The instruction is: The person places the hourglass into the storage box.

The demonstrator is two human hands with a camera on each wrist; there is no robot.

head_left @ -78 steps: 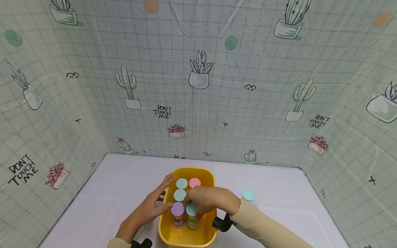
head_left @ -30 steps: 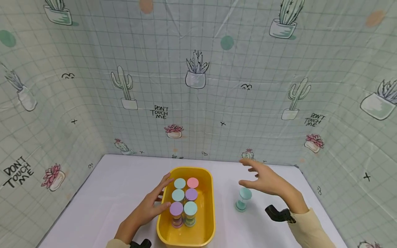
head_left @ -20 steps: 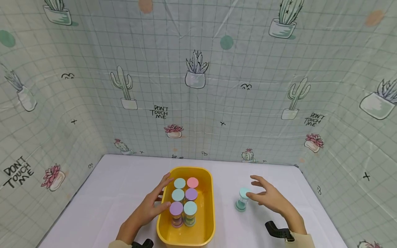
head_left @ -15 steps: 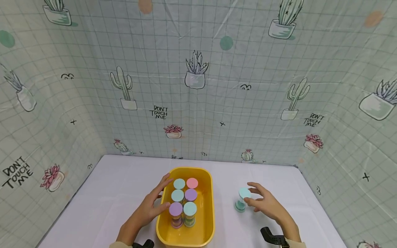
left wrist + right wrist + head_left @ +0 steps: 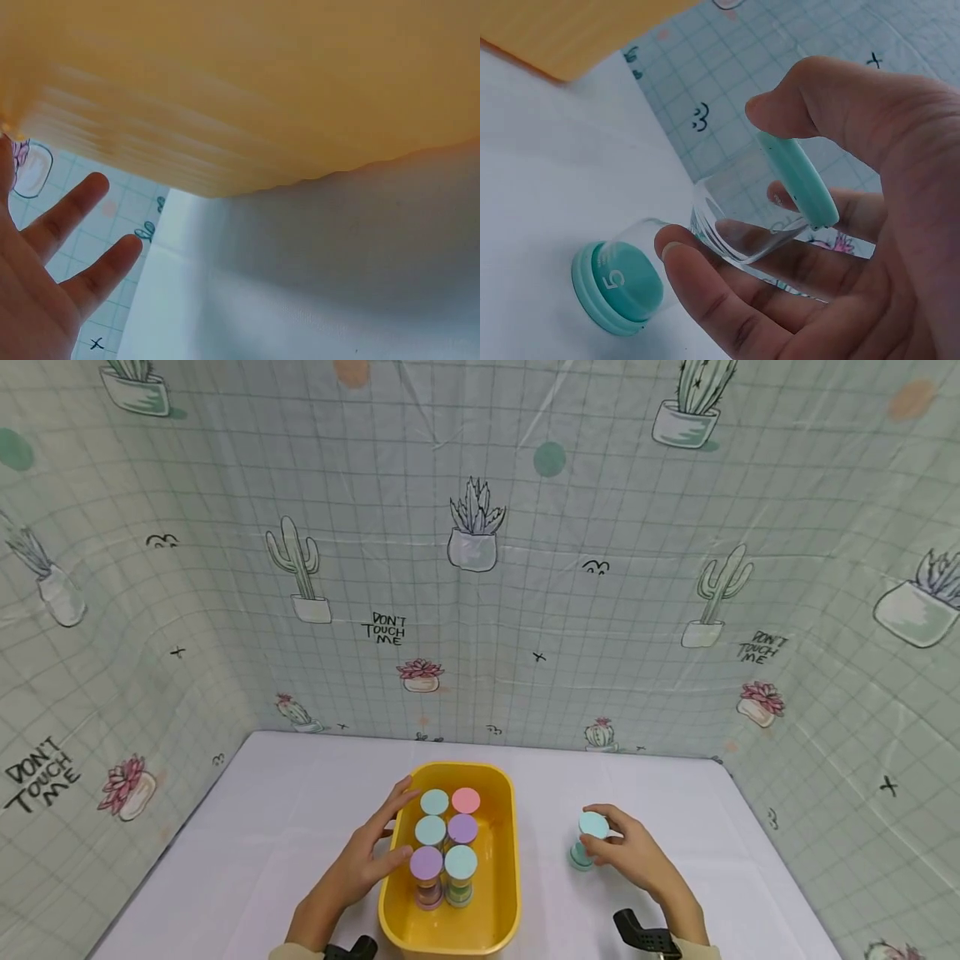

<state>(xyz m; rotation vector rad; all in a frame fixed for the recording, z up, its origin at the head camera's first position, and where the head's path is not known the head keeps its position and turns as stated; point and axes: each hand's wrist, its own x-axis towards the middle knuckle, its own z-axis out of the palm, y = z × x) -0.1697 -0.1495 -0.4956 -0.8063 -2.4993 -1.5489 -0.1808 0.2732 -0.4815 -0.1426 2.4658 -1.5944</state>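
Observation:
A sand timer [image 5: 593, 825] with teal caps stands upright on the table, right of a yellow tub [image 5: 501, 910]. My right hand [image 5: 633, 852] has its thumb and fingers curled round the timer's upper part. The right wrist view shows that hand [image 5: 855, 300] about the clear upper bulb and teal cap [image 5: 801, 180]; teal sand and a "5" show at the base [image 5: 615, 289]. My left hand [image 5: 367, 853] rests against the tub's left side, thumb over the rim. Its lower fingers [image 5: 105, 274] spread straight beside the tub's outer wall [image 5: 247, 97].
Inside the tub several sand timers stand in two columns: purple [image 5: 426, 863], light blue [image 5: 461, 862], [image 5: 431, 832] light blue timer, purple timer [image 5: 462, 829] and a pink one [image 5: 466, 800] at the back. A patterned cloth [image 5: 540, 610] hangs behind the white table [image 5: 300, 793].
My right hand came out of the tub, passed over to the right and lowered onto the teal sand timer, its fingers closing round it. A purple-capped timer shows where that hand was. The left hand stayed.

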